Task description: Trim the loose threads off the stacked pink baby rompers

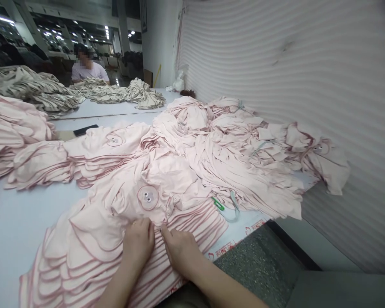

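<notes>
Pale pink garments with darker pink edging lie overlapped in a wide stack at the table's front edge. The top garment carries a round face patch with two eyes, and small button-like dots run beside it. Just below the patch, my left hand is closed with its fingers curled on the top garment's edge. Close to its right, my right hand pinches the same garment between thumb and fingers. The cloth inside both grips is mostly hidden.
A green clip-like tool and a pale strap lie right of the stack. More pink garments are heaped behind, reaching the corrugated wall. Grey-green garments and a person are farther back. A dark flat object lies left.
</notes>
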Demonstrator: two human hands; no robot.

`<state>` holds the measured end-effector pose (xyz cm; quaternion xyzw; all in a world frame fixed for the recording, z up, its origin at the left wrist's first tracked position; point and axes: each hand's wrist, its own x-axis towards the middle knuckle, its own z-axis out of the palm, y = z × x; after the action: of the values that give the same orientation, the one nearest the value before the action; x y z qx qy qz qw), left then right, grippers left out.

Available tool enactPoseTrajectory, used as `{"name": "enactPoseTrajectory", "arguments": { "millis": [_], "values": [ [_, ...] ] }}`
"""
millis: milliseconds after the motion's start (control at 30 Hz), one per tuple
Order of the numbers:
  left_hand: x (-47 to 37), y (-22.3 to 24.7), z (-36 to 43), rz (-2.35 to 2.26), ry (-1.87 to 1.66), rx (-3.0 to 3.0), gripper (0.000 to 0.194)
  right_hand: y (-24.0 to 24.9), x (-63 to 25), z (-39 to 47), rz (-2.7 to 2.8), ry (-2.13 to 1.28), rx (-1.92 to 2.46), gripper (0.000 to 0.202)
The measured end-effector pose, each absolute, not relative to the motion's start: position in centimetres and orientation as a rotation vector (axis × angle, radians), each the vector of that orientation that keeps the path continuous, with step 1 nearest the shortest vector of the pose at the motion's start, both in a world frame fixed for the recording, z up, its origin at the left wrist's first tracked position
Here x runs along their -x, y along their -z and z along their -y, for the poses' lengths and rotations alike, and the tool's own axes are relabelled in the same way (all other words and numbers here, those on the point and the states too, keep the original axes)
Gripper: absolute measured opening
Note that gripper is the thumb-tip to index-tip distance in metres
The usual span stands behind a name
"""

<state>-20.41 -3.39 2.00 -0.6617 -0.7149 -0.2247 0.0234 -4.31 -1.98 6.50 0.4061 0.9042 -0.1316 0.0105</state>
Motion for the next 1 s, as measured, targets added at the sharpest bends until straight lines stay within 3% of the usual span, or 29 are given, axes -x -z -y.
{"name": "enactPoseTrajectory", "arguments": {
  "millis": [167,267,367,500,700,833,1000],
  "values": [
    [21.1,-2.9,2.1,2.255,0.880,1.919,0.018,-7.0,4.0,0.7,-3.175,0.964,-1.328,0.035],
    [22.7,-4.7,1.0,2.256,0.995,1.719,0.025,-5.9,4.2,-3.0,-3.255,1.069,-1.422,0.038],
    [26.3,-6.5,-1.4,2.163,0.901,1.571,0.030,-5.1,3.2,-8.7,-3.163,0.952,-1.593,0.038],
    [31.5,-7.2,-5.8,2.026,0.492,1.816,0.033,-5.3,1.8,-15.1,-3.124,0.868,-1.520,0.034],
    [33.1,-8.2,-8.2,2.013,0.156,1.881,0.032,-6.9,-0.8,-15.8,-3.013,0.732,-1.386,0.030],
    [27.4,-8.4,-5.7,1.981,0.414,1.696,0.027,-6.7,-2.9,-13.8,-2.806,0.552,-1.451,0.018],
    [16.4,-4.8,-2.9,1.868,0.701,2.446,0.022,-6.5,-2.4,-12.9,-2.755,0.353,-1.481,0.021]
  ]
}}
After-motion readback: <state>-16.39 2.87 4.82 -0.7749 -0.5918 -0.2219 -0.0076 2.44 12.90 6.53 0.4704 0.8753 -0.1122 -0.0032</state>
